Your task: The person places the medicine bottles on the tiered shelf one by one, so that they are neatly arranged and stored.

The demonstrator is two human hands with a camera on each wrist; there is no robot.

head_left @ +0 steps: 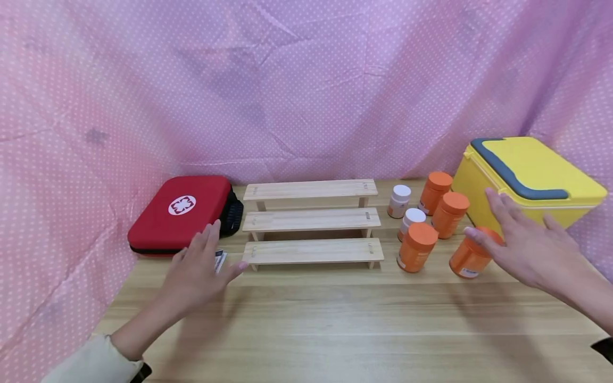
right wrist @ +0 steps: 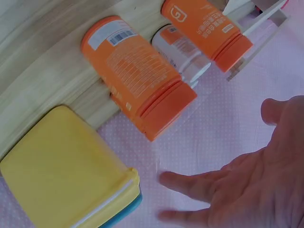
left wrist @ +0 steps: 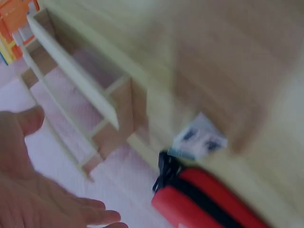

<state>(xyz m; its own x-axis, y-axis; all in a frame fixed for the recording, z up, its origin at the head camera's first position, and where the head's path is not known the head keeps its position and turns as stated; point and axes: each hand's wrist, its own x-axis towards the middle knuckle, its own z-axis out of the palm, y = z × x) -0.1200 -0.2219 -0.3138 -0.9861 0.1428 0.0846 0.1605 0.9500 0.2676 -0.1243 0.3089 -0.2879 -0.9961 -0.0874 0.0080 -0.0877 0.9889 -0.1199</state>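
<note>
My left hand hovers with straight fingers and thumb spread, between the red first-aid case and the wooden three-step rack. A small printed packet lies on the table by the case, partly hidden by that hand in the head view. My right hand is held up with fingers spread and nothing in it. It overlaps the nearest orange bottle in the head view. More orange bottles and two white-capped bottles stand upright right of the rack.
A yellow box with a grey-blue handle stands at the back right. Pink dotted cloth hangs behind and at both sides. The wooden table stretches in front of the rack.
</note>
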